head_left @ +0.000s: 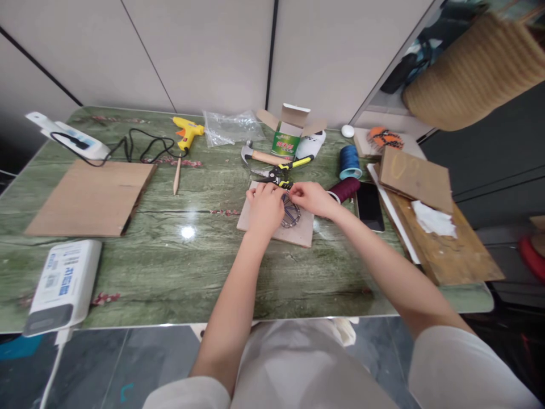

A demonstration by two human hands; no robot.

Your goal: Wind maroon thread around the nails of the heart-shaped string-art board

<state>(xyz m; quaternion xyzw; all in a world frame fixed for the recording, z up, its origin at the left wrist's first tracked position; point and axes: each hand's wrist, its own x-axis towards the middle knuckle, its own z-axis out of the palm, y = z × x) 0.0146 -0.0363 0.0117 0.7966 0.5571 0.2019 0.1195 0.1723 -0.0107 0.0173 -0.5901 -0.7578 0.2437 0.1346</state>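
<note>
A small pale square board [297,236] lies on the table in front of me. On it is a round figure of dark blue thread strung across a ring of what look like nails [292,216]. My left hand [264,205] rests on the board's left part, fingers spread over its far side and thumb side against the ring. At the ring's far right edge, my right hand [310,199] is closed in a pinch; whatever is between the fingertips is too small to make out. Just beyond the hands lie pliers with black-and-yellow handles [298,163] and a wooden-handled hammer [270,157].
Thread spools, blue [349,162] and maroon [347,188], stand and lie right, beside a dark phone [370,206]. Stacked boards [460,250] fill the right end. An open green box [285,142], yellow glue gun [187,132], wooden stick [177,176], brown board [91,199] and white power bank [63,284] lie around.
</note>
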